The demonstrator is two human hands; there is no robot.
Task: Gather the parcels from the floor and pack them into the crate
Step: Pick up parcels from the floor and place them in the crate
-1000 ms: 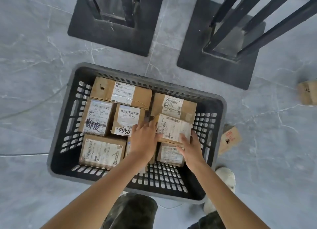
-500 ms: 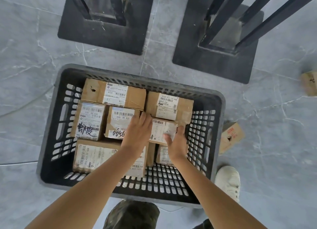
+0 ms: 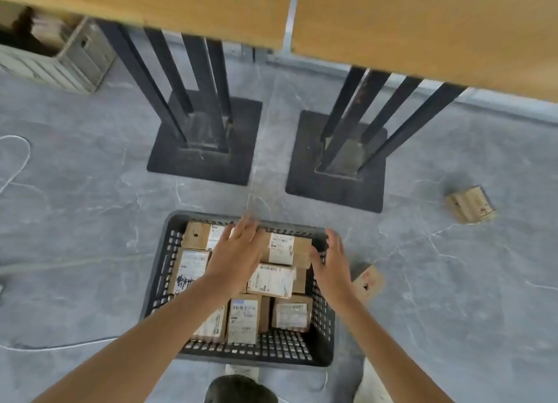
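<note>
Entry, as I logged it from the remote station.

1. Crate [image 3: 157,282]: dark, with perforated walls, set on the grey floor [image 3: 90,236] near the middle of my view.
2. Packed parcels [image 3: 244,318]: several cardboard boxes inside the crate, labels up, lying close together in rows. One labelled parcel [image 3: 270,280] lay on top of the others, between the two hands.
3. Left hand [image 3: 235,251]: open wide, fingers straight and spread, palm down over the far row of packed parcels. It held nothing. I could not tell whether it touched the cardboard.
4. Right hand [image 3: 332,263]: open, fingers loosely extended, over the crate's right wall at its far corner. It held nothing.
5. Loose parcel [image 3: 367,282]: on the floor just beside the crate's right wall, tilted.
6. Second loose parcel [image 3: 471,205]: on the floor well to the right, apart from the crate.
7. Table bases [image 3: 205,161]: two black square plates with upright bars, beyond the crate, under wooden tabletops [image 3: 422,25].
8. Pale crate [image 3: 75,55]: far left, under the table.
9. White cord [image 3: 18,161]: on the floor at the left edge.
</note>
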